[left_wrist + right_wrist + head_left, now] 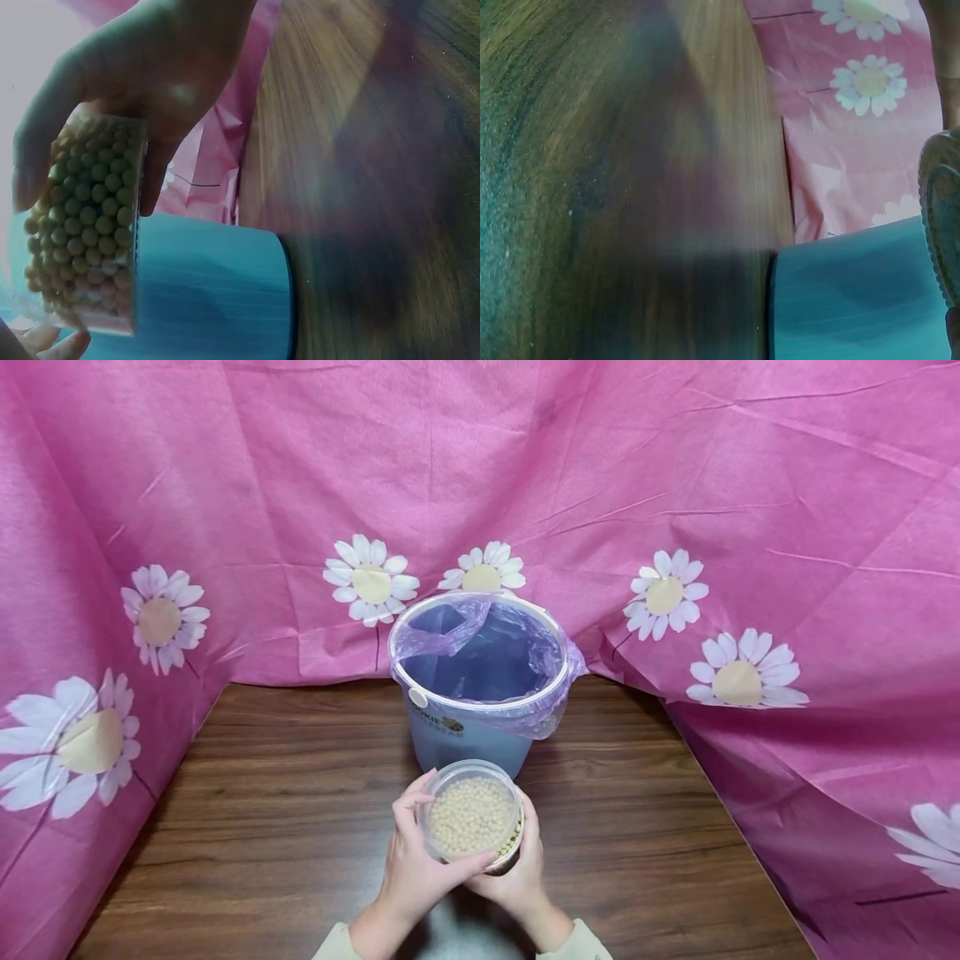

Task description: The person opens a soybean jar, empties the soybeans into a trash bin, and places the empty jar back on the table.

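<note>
A bead-filled tub is being gripped by the left hand above a dark container being clasped by the right hand, spillage being risked by slipping.

Tabletop booth, cloth-walled: a wood-grain table is enclosed at back and both sides by creased pink cloth, printed with white daisies; a bag-lined blue bin is stood on top; the kind of room beyond cannot be told
</note>
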`<action>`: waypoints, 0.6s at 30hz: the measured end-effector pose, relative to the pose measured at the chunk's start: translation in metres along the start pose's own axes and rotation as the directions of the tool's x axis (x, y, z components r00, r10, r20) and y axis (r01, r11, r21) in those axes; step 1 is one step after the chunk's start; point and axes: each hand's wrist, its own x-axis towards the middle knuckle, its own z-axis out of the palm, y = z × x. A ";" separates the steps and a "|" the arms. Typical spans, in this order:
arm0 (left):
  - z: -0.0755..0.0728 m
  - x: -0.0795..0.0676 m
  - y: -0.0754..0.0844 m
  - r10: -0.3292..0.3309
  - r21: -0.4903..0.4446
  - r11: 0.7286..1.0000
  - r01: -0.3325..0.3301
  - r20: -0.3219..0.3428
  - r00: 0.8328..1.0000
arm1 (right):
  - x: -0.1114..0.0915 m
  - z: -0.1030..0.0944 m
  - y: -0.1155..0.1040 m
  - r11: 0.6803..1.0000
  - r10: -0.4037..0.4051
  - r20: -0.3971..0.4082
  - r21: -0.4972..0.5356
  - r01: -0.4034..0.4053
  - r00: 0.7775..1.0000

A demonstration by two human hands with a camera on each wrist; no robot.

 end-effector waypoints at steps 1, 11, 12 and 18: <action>-0.001 0.000 0.000 -0.015 -0.013 1.000 0.015 0.004 1.000 | 0.000 0.000 0.000 1.000 0.002 -0.005 0.006 -0.002 1.000; -0.014 0.007 -0.006 -0.060 -0.264 0.962 0.071 0.049 0.997 | 0.002 -0.005 -0.002 0.997 0.045 -0.021 0.058 -0.044 0.999; -0.015 0.008 -0.007 -0.066 -0.293 0.953 0.080 0.057 0.996 | 0.002 -0.006 -0.002 0.997 0.041 -0.023 0.063 -0.040 0.999; -0.023 0.013 -0.012 -0.151 -0.467 0.862 0.199 0.139 0.979 | 0.001 -0.008 0.004 0.996 0.036 -0.033 0.077 -0.033 0.999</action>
